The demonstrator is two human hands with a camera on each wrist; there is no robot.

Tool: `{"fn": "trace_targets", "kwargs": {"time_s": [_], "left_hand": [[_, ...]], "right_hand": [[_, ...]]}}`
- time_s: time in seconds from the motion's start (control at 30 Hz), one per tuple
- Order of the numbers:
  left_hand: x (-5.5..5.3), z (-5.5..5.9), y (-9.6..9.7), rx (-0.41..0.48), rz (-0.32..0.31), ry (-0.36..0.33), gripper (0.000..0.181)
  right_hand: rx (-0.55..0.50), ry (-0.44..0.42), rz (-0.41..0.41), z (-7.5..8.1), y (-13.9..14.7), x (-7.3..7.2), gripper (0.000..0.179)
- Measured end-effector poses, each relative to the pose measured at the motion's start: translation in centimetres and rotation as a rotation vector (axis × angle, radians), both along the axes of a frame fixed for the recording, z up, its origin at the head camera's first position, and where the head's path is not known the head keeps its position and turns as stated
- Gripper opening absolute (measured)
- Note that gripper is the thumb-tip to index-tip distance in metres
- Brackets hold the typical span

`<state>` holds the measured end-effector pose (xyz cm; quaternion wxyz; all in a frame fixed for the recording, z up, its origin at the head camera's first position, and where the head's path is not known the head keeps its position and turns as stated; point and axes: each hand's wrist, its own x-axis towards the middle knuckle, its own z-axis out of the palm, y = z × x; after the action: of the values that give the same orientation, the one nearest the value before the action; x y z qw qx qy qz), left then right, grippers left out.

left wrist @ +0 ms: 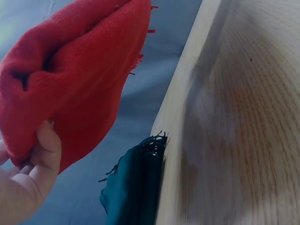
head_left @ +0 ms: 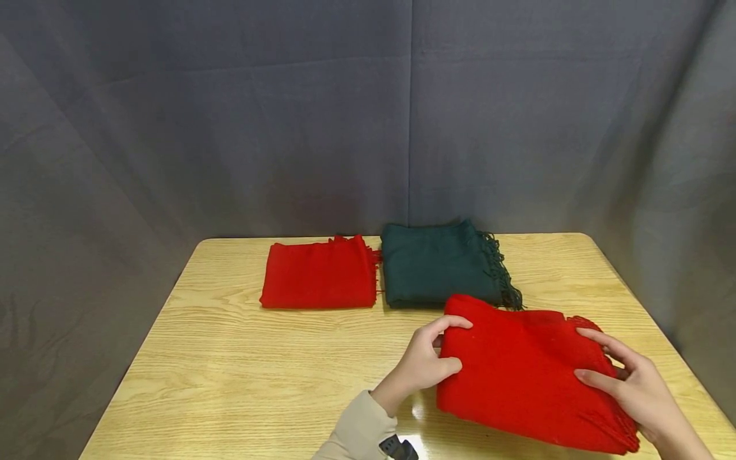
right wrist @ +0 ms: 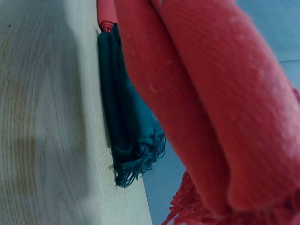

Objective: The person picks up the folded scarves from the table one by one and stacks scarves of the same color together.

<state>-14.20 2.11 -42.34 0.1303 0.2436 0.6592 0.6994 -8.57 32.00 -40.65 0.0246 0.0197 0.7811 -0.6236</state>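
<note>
A folded red scarf (head_left: pixel 523 370) hangs between both hands above the front right of the table, its right side sloping lower. My left hand (head_left: pixel 428 358) grips its left edge, thumb on the upper face and fingers round the side; the left wrist view shows this hand (left wrist: pixel 33 183) pinching a lower corner. On the fringed right end, my right hand (head_left: pixel 627 377) holds the scarf between thumb and fingers. In the right wrist view the scarf (right wrist: pixel 225 93) shows thick folded layers with fringe at the bottom, and the right hand is out of sight there.
A dark green folded scarf (head_left: pixel 437 265) with fringe on its right lies at the back of the wooden table (head_left: pixel 247 370). Left of it lies another folded red scarf (head_left: pixel 319 275). A grey curtain (head_left: pixel 287 128) hangs behind the table.
</note>
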Motion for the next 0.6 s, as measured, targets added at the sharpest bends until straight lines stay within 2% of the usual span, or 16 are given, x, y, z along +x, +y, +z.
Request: {"fn": "trace_targets", "kwargs": {"time_s": [0.07, 0.3, 0.6], "left_hand": [[0.1, 0.2, -0.2, 0.005, 0.001, -0.007, 0.049], [0.8, 2.5, -1.2, 0.006, -0.009, -0.007, 0.047], [1.0, 3.0, -1.9, -0.012, -0.001, -0.006, 0.046]], "right_hand": [[0.022, -0.002, -0.006, 0.1, -0.3, -0.1, 0.056], [0.104, -0.013, -0.019, 0.3, -1.0, -0.2, 0.056], [0.075, -0.018, -0.013, 0.6, -1.6, -0.3, 0.056]]}}
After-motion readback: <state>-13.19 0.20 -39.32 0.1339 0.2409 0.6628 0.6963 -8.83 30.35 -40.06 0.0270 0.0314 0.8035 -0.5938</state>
